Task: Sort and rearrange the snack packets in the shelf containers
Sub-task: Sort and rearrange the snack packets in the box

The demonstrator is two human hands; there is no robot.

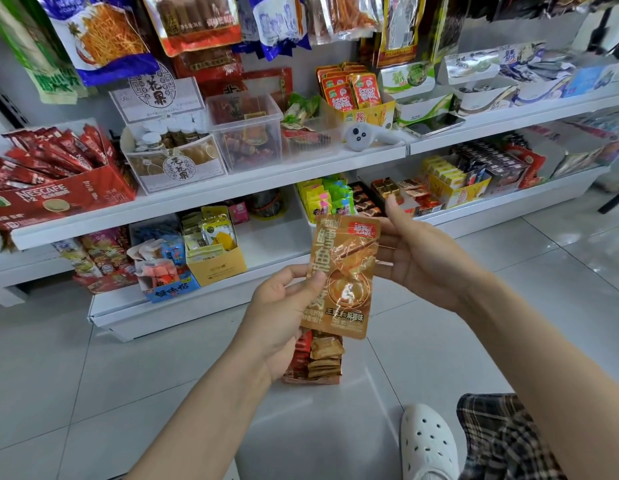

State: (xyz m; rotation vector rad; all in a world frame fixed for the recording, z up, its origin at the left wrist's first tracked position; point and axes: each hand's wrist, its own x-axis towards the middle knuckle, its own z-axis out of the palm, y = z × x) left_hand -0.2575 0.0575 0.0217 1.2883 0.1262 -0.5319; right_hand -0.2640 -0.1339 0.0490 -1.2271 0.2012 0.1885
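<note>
Sorting incomplete: left hand (283, 306) pinches a golden snack packet (342, 275), right hand (415, 251) supports its top edge with relaxed fingers; floor pile (318, 358) remains unshelved.

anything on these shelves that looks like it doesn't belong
Yes: a white handheld controller and a phone lie on the middle shelf among the snacks. Also, a box of packets sits on the floor, below the hands.
</note>
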